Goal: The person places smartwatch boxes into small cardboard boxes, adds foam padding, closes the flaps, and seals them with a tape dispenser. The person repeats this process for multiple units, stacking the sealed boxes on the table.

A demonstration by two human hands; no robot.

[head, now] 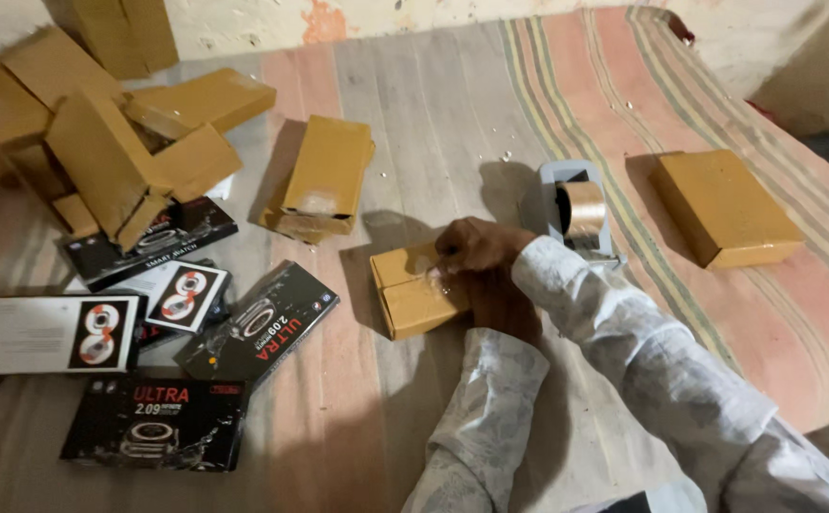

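Observation:
A small brown cardboard box lies on the striped cloth in front of me. My right hand rests on the box's top right edge, fingers curled over a strip of clear tape. My left hand sits just below it, pressed against the box's right side; its fingers are mostly hidden. A grey tape dispenser with a roll of clear tape stands just right of my hands.
A stack of two brown boxes lies behind the held box, another brown box at right, and a loose heap of brown boxes at back left. Several black and white printed product boxes lie at front left.

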